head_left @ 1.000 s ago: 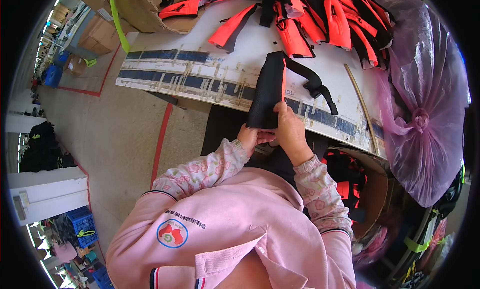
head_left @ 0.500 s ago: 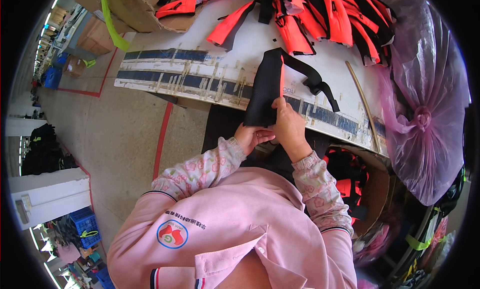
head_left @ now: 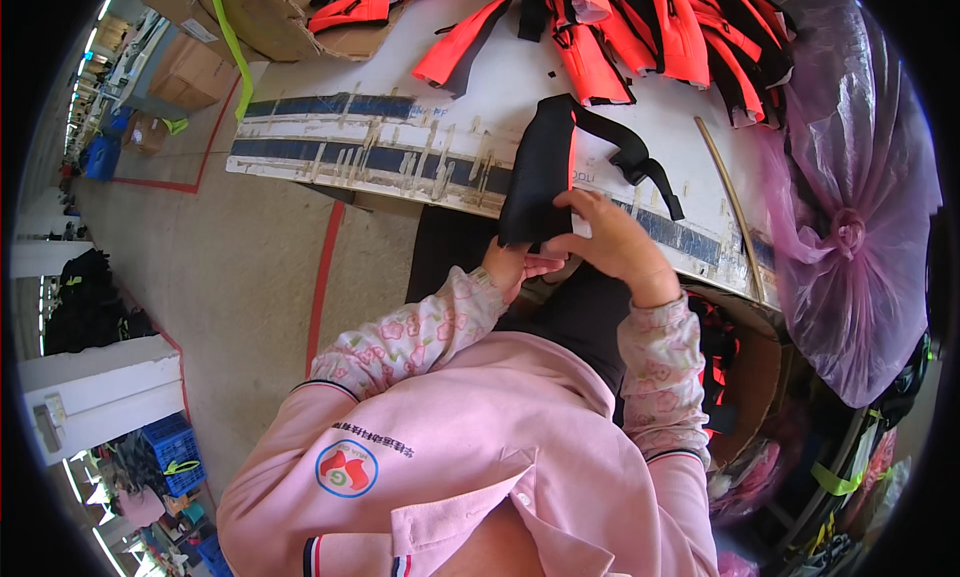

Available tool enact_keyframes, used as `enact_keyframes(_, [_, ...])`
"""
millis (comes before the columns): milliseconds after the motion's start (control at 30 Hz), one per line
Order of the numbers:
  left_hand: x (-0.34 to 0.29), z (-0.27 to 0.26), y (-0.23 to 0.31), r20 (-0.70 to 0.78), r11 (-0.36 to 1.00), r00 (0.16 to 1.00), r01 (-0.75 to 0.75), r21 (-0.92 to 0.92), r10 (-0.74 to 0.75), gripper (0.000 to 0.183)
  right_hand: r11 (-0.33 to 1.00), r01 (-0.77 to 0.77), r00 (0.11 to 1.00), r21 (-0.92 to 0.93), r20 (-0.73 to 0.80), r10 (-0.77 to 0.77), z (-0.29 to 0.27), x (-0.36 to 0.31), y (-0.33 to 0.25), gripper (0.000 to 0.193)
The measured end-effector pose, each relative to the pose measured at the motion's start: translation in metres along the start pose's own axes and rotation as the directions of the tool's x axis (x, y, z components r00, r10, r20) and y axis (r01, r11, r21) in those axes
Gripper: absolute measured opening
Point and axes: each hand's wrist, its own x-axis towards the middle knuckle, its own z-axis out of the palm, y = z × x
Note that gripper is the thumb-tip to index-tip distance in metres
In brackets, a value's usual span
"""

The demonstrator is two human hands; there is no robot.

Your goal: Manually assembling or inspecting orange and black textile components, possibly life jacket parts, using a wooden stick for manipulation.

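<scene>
1. Black fabric piece (head_left: 540, 177) lies lengthwise away from the person, near end overhanging the tabletop (head_left: 400, 97) edge; its strap (head_left: 630, 157) trails right.
2. Orange-black pieces (head_left: 640, 27) heaped beyond; pink plastic bag (head_left: 850, 207) at right.
3. Left hand (head_left: 515, 267) fingers pinch the near end; right hand (head_left: 610, 242) fingers curl over it.

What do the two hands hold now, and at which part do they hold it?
Both the left hand and the right hand grip the near lower end of a black fabric piece with an orange edge lying on the white table.
</scene>
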Motion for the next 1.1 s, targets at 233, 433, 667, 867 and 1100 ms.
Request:
enact_keyframes(233, [-0.003,0.008,-0.006,0.021,0.998,0.998,0.056,0.013,-0.056,0.031,0.870,0.153,0.802,-0.469,-0.455,-0.387,0.031,0.060,0.006,0.068])
enact_keyframes(433, [0.005,0.005,-0.009,-0.011,0.997,0.997,0.075,0.015,-0.075,0.029,0.860,0.079,0.875,-0.504,-0.379,-0.302,0.066,0.076,0.025,0.080])
enact_keyframes(667, [0.006,0.002,-0.006,0.069,1.000,0.997,0.023,0.007,-0.023,0.031,0.875,0.137,0.889,-0.463,-0.332,-0.315,0.062,0.075,0.032,0.076])
enact_keyframes(867, [0.010,-0.003,-0.005,0.161,0.981,0.969,0.191,-0.021,-0.185,0.038,0.892,0.143,0.890,-0.430,-0.339,-0.306,0.063,0.073,0.033,0.074])
enact_keyframes(1100, [0.005,0.013,0.001,0.133,0.994,0.987,0.100,-0.036,-0.095,0.038,0.871,0.144,0.881,-0.469,-0.341,-0.329,0.053,0.066,0.031,0.071])
